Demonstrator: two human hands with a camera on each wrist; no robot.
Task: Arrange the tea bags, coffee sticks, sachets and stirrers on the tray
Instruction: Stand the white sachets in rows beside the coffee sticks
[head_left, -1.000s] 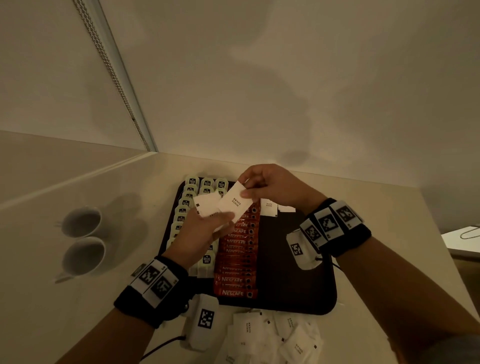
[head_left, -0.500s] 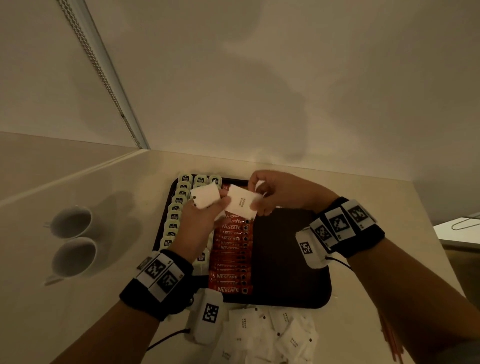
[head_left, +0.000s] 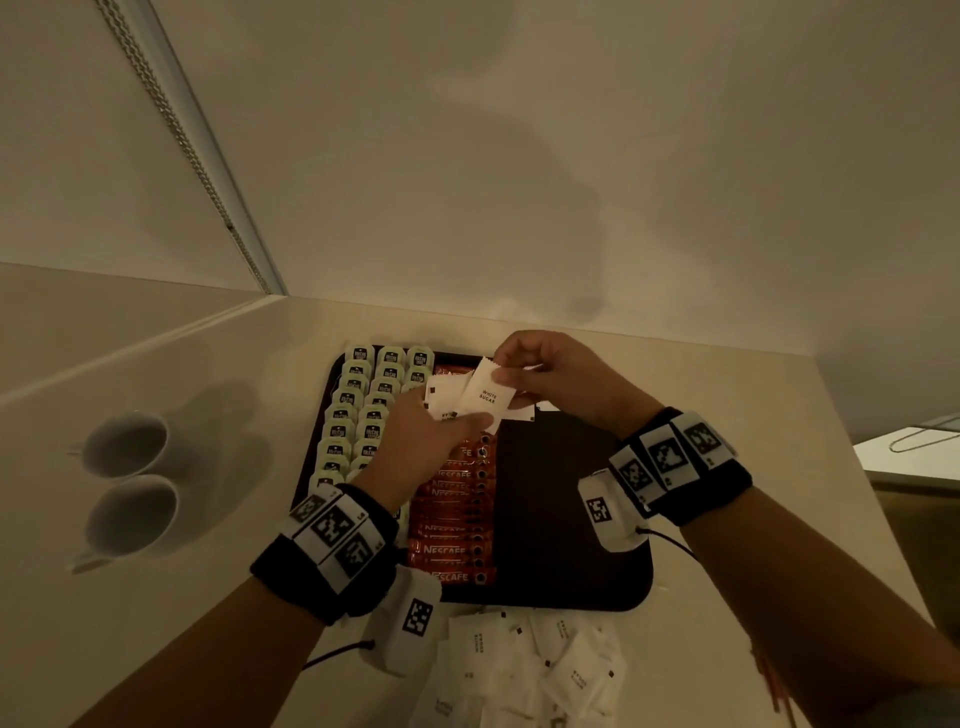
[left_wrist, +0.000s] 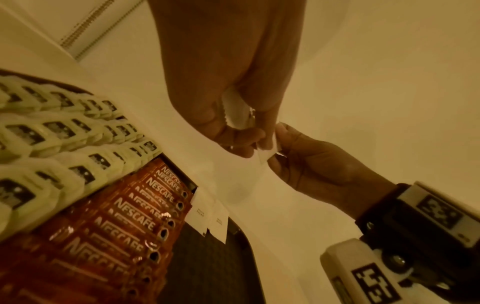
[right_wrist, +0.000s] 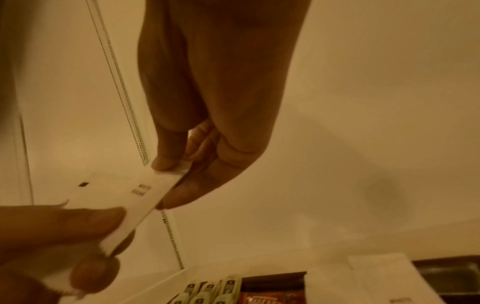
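Observation:
A black tray (head_left: 561, 509) holds columns of pale green tea bags (head_left: 358, 415) and a column of red Nescafe sticks (head_left: 452, 545). Two white sachets (head_left: 522, 413) lie at its far end beside the sticks. Above that end, my left hand (head_left: 470, 422) holds a small bunch of white sachets (head_left: 441, 395). My right hand (head_left: 501, 371) pinches the top edge of one white sugar sachet (head_left: 485, 397); the left thumb (right_wrist: 64, 226) presses on its lower end. In the right wrist view this sachet (right_wrist: 124, 197) spans both hands.
A loose pile of white sachets (head_left: 530, 660) lies on the counter just in front of the tray. Two white cups (head_left: 130, 441) stand to the left. Thin reddish sticks (head_left: 774, 686) show at the right edge. Walls close the counter behind and on the left.
Both hands have stayed above the tray's far end, still holding sachets. The sachet between them has shifted slightly and the left thumb now lies on its lower end.

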